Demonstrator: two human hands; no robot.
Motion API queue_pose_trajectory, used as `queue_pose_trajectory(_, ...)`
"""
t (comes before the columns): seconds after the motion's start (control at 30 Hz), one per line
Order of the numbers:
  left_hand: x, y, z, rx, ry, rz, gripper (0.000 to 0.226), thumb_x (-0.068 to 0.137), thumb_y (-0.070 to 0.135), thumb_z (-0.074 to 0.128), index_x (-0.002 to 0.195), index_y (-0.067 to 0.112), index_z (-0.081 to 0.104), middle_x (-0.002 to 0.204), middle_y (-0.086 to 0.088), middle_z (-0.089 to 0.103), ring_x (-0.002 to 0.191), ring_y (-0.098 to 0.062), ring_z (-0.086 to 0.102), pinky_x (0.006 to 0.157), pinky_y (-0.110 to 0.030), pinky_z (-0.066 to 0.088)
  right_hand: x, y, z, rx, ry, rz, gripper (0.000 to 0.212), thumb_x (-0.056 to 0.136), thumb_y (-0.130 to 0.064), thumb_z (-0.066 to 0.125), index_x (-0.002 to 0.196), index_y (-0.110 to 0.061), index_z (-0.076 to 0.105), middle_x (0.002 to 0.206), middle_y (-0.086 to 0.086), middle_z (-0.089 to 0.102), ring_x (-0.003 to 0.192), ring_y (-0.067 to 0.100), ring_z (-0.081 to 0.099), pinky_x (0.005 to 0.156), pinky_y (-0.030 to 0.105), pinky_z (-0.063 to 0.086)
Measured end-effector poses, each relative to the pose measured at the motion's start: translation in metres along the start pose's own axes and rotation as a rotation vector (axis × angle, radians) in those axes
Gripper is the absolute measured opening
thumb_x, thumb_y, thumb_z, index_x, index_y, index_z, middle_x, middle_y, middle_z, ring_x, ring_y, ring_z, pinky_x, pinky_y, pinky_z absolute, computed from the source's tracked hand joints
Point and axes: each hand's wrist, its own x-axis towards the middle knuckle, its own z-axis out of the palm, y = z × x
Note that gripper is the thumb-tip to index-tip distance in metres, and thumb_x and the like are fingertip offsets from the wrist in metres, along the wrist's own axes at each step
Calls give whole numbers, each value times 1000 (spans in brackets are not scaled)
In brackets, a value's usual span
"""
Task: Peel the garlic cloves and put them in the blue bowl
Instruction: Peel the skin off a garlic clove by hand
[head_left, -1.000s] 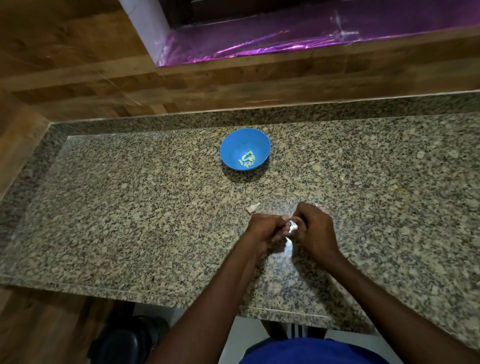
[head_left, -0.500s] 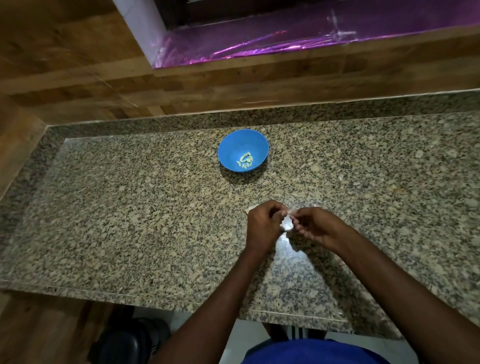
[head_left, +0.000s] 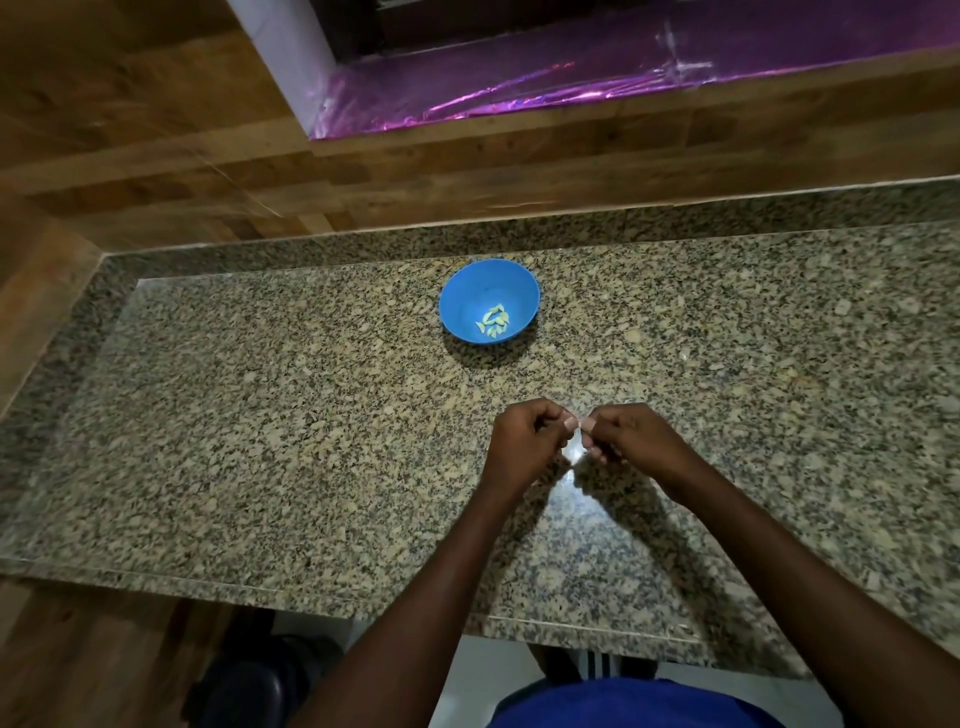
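Observation:
The blue bowl (head_left: 460, 293) stands on the granite counter beyond my hands, with several peeled yellowish garlic cloves (head_left: 493, 325) at its bottom. My left hand (head_left: 524, 441) and my right hand (head_left: 631, 441) meet fingertip to fingertip over the middle of the counter, all fingers curled. Between them they pinch a small pale garlic clove (head_left: 575, 446), which the fingers mostly hide. The hands are well short of the bowl and slightly to its right.
The granite counter (head_left: 260, 415) runs left and right, with its front edge close to my body. Wooden walls (head_left: 156, 171) close off the back and the left side. A purple foil-covered ledge (head_left: 571, 88) lies above the back wall. A dark object (head_left: 249, 691) sits on the floor.
Both hands have shifted a little away from my body, and the right hand has turned so its fingertips face the left. A loose pale piece on the counter is now hidden behind my left hand.

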Motion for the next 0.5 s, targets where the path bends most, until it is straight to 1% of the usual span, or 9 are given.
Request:
queue_pose_trajectory(0.07,0,1,1,-80,-6,-91,15,92,16,71,85,3,75,78,-14,75,68,-27,68,68,-41,60,-1,2,1,-141,65,-118,29,97,-19,64,73,-6,73,59,1,67,51,8,59,53,18,42)
queue_pose_trajectory(0.1,-1,2,2,-142,-13,-158,18,93,15,70,87,-3,74,79,-18,74,67,-27,66,67,-37,59,0,4,2,-302,120,-205,28,96,-20,65,70,-11,73,57,-4,65,49,5,57,51,16,40)
queue_pose_trajectory(0.13,-2,4,3,-207,-23,-225,21,93,13,70,89,-7,73,78,-20,72,67,-25,64,65,-32,58,1,7,4,-475,176,-289,28,94,-21,65,68,-15,71,55,-6,62,48,4,55,50,17,37)
queue_pose_trajectory(0.17,-3,6,4,-264,-31,-293,22,93,12,70,89,-9,73,75,-19,70,64,-22,63,61,-28,57,2,9,7,-619,226,-357,27,92,-22,64,66,-17,68,54,-5,59,49,6,54,50,21,35)
queue_pose_trajectory(0.23,-4,10,4,-364,-50,-413,17,93,8,69,84,-6,73,70,-14,67,55,-15,59,54,-20,53,-1,13,12,-795,279,-437,24,86,-17,65,63,-14,60,56,1,56,53,18,52,51,27,32)
queue_pose_trajectory(0.3,-3,14,2,-414,-62,-514,16,92,5,70,77,-1,71,67,-11,66,50,-13,57,51,-20,48,-7,17,17,-932,314,-519,19,76,-13,68,62,-12,56,60,4,54,57,26,53,50,28,33)
queue_pose_trajectory(0.4,-1,17,2,-382,-46,-595,16,90,5,70,75,0,70,64,-8,65,49,-12,56,52,-22,45,-15,19,24,-1080,328,-570,16,68,-6,75,66,-9,59,63,6,56,60,29,56,45,28,37)
queue_pose_trajectory(0.43,-2,17,3,-367,-22,-593,17,90,5,70,73,0,69,62,-9,65,48,-12,56,51,-22,45,-15,21,25,-1085,336,-566,16,70,-7,75,67,-9,59,63,6,56,60,29,57,45,28,37)
queue_pose_trajectory(0.5,-5,15,7,-331,46,-533,21,89,5,72,69,1,70,62,-14,67,51,-16,59,53,-26,51,-14,22,27,-1010,378,-532,16,79,-14,65,65,-11,57,62,6,55,60,28,56,47,29,37)
